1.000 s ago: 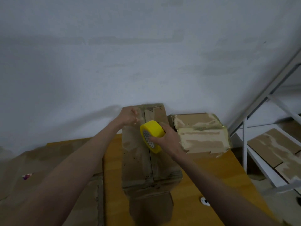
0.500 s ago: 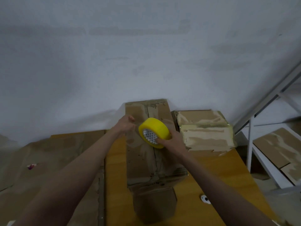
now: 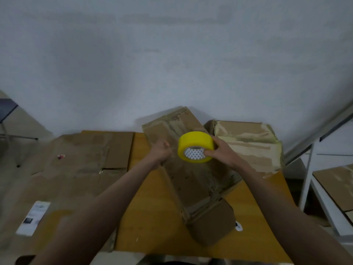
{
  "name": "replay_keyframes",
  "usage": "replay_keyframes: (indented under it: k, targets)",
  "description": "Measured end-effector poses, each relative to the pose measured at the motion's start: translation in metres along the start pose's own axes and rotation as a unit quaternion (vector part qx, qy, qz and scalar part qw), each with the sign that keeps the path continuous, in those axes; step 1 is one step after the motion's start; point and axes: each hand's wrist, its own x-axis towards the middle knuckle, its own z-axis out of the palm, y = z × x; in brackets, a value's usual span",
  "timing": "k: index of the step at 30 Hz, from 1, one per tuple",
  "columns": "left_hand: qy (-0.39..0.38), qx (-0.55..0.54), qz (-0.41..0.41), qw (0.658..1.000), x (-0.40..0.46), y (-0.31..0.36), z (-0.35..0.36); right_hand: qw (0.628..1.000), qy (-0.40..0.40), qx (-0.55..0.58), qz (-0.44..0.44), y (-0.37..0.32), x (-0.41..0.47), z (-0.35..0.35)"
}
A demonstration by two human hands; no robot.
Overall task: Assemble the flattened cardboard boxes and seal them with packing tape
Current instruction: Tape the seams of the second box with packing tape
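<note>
Nearest, a loose flap (image 3: 212, 224) of the long cardboard box (image 3: 193, 169) hangs over the wooden table (image 3: 152, 217). Further in, the box lies slantwise across the table. Above it, the right hand (image 3: 221, 153) grips the yellow tape roll (image 3: 195, 146), thumb in its core, while the left hand (image 3: 161, 152) is curled, seemingly pinching the tape's end, though blur hides it. Beyond, right, sits a taped box (image 3: 248, 148) by the wall.
</note>
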Motion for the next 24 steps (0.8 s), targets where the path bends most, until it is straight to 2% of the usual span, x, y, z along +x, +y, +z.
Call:
replay_keyframes:
  k: [3, 6, 8, 13, 18, 20, 24]
  targets:
    - [0.008, 0.018, 0.001, 1.000, -0.011, 0.002, 0.002, 1.000, -0.010, -0.019, -0.016, 0.005, -0.007, -0.003]
    - [0.043, 0.050, 0.043, 0.997, -0.006, 0.015, -0.012, 0.998, 0.022, -0.019, -0.059, 0.002, -0.010, 0.005]
    - [0.045, 0.032, 0.057, 0.997, 0.000, 0.029, -0.028, 0.996, 0.038, -0.003, -0.086, -0.007, -0.011, 0.013]
    - [0.018, -0.001, 0.097, 0.995, 0.030, 0.054, -0.068, 0.991, 0.104, 0.005, -0.086, -0.032, -0.009, 0.028]
    - [0.007, 0.058, 0.145, 0.988, 0.076, 0.082, -0.114, 0.977, 0.173, -0.070, -0.104, -0.063, -0.016, 0.039]
    - [-0.027, 0.086, 0.164, 0.982, 0.092, 0.089, -0.117, 0.971, 0.184, -0.103, -0.110, -0.072, -0.018, 0.041]
    - [-0.060, 0.100, 0.173, 0.978, 0.127, 0.095, -0.110, 0.970, 0.189, -0.138, -0.069, -0.091, 0.003, 0.045]
